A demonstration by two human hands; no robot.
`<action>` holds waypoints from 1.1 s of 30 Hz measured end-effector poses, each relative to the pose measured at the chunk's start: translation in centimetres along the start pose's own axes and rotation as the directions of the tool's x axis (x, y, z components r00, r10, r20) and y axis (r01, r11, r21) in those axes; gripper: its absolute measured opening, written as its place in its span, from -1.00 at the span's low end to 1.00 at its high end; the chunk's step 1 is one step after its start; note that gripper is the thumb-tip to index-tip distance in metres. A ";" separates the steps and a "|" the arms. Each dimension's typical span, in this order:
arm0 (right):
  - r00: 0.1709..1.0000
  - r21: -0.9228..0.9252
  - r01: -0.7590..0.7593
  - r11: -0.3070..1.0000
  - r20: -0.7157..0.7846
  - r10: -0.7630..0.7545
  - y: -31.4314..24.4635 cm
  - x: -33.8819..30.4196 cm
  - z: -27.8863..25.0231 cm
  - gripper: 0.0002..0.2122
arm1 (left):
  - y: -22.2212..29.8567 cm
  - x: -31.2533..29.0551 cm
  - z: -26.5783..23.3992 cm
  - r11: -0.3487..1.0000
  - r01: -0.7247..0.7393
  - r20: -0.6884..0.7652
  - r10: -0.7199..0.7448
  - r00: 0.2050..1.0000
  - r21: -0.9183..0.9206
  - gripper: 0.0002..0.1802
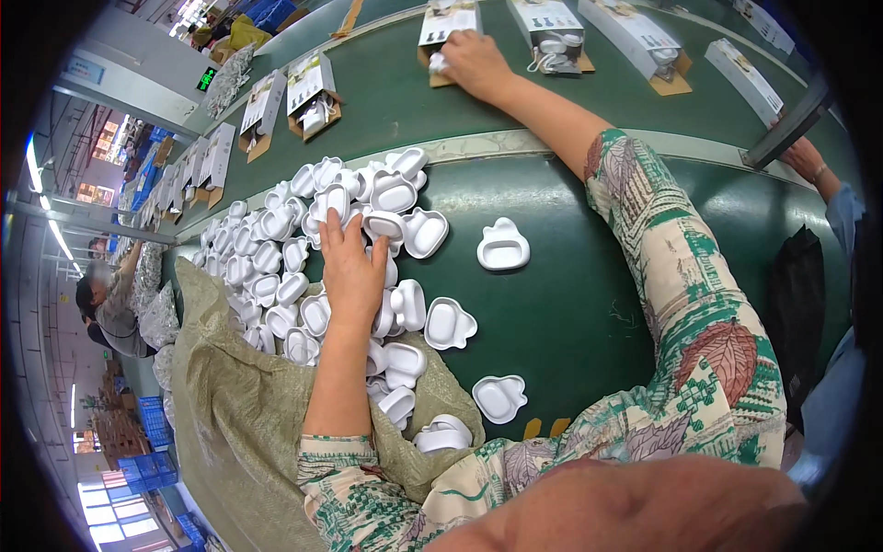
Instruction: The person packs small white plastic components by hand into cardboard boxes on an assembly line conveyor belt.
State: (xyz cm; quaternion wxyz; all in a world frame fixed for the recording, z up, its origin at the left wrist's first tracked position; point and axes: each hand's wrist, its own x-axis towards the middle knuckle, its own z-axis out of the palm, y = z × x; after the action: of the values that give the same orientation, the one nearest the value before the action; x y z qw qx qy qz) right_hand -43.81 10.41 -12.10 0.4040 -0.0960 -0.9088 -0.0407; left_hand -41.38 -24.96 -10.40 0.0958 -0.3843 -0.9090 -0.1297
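Note:
A heap of white, shallow plastic dish-like pieces (267, 253) with rounded lobes at one end lies at the left of the green table. My left hand (352, 271) rests on this heap, its fingers stretched out over the pieces and the thumb apart. My right hand (476, 66) reaches far forward to the open end of a printed carton (450, 20) on the green conveyor. Its fingers curl down at the opening beside a white item (437, 63); what lies under them is hidden.
Loose white pieces, one a frog-shaped dish (503, 245), lie right of the heap. An olive woven sack (244, 396) spreads under its near side. More open cartons (313, 87) with white contents line the conveyor. A metal post (791, 120) and another person's hand (806, 158) are at right.

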 end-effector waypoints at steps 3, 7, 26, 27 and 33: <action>0.998 -0.066 -0.052 0.996 -0.048 0.048 1.6 -0.7 0.1 -0.82 | 0.0 -0.2 -0.2 1.000 0.000 -0.005 0.000 1.000 0.005 -0.49; 0.999 -0.096 -0.046 0.994 -0.031 0.043 1.5 -1.5 -0.3 -0.80 | -0.3 -0.9 -0.3 0.999 0.010 -0.011 -0.011 1.000 -0.030 -0.49; 0.875 0.685 0.368 0.629 -0.026 -0.484 -14.3 -6.1 -6.3 -0.79 | -3.1 -2.7 -0.9 1.000 0.017 -0.004 -0.017 1.000 0.004 -0.47; 0.836 0.643 0.434 0.631 -0.025 -0.548 -15.1 -6.6 -6.6 -0.88 | -3.0 -2.8 -0.9 1.000 0.027 0.001 -0.027 1.000 0.007 -0.47; 0.783 0.456 0.595 0.662 -0.142 -0.605 -13.2 -7.3 -5.8 -0.90 | -2.0 -2.4 -0.1 1.000 0.014 0.019 -0.014 1.000 0.006 -0.47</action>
State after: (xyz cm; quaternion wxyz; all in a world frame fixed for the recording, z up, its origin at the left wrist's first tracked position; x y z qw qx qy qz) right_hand -37.52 -4.40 -13.56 0.3685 0.3106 -0.8745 0.0548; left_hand -41.13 -27.93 -11.28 0.0876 -0.3789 -0.9129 -0.1241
